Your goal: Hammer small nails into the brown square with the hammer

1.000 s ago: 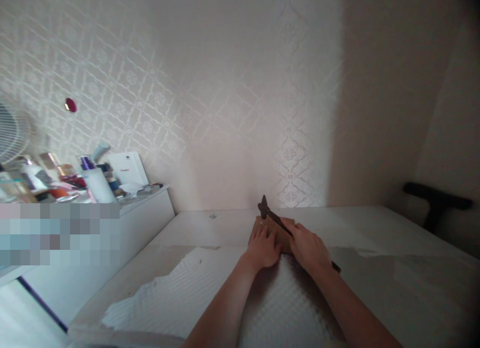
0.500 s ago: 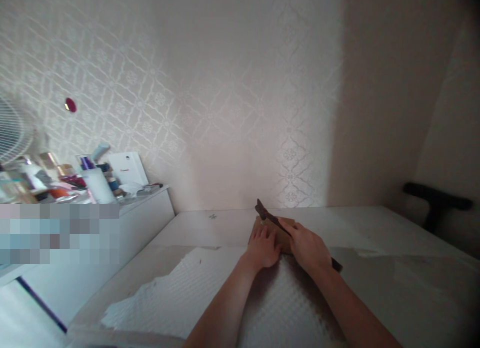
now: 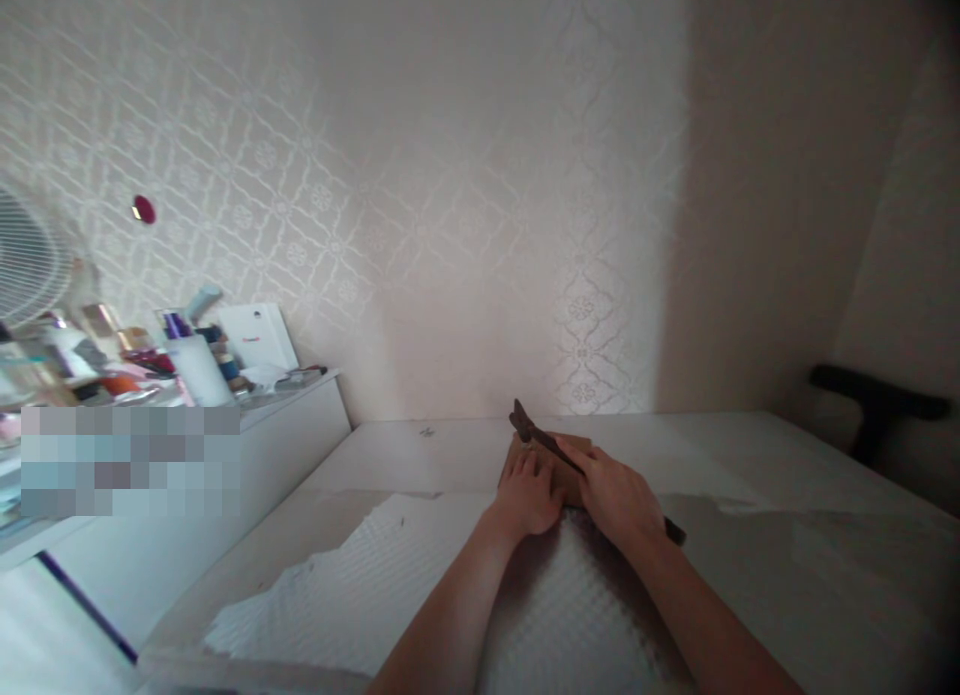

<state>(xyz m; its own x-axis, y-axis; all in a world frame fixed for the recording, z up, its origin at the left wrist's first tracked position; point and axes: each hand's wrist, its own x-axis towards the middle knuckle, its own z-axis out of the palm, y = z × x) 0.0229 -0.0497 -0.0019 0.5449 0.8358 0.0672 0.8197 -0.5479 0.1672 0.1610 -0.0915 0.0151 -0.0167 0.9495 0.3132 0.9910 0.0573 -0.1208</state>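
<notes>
A dark brown hammer point(image 3: 555, 451) with a claw-like head is in my right hand point(image 3: 619, 495), whose fingers wrap round its handle. The handle's end sticks out behind my wrist. Below the hammer's head lies a flat brown board point(image 3: 576, 441), either wood or cardboard; I cannot tell which. My left hand point(image 3: 529, 495) rests on this board with its fingers stretched forward and a little apart, close to the head. Whether a small item sits under those fingertips is too unclear to see. Under the board, a white quilted sheet point(image 3: 352, 585) covers part of the white table point(image 3: 405, 455).
On the left, a white cabinet point(image 3: 292, 425) carries bottles point(image 3: 199, 370), a white box point(image 3: 259, 337) and other small things, beside a fan point(image 3: 26, 255). A patterned wall point(image 3: 465, 225) rises behind the table. At right stands a black T-shaped armrest point(image 3: 877, 395).
Both hands, the hammer and the board stay almost where they were. The hammer's head looks very slightly lower; the view has shifted a little.
</notes>
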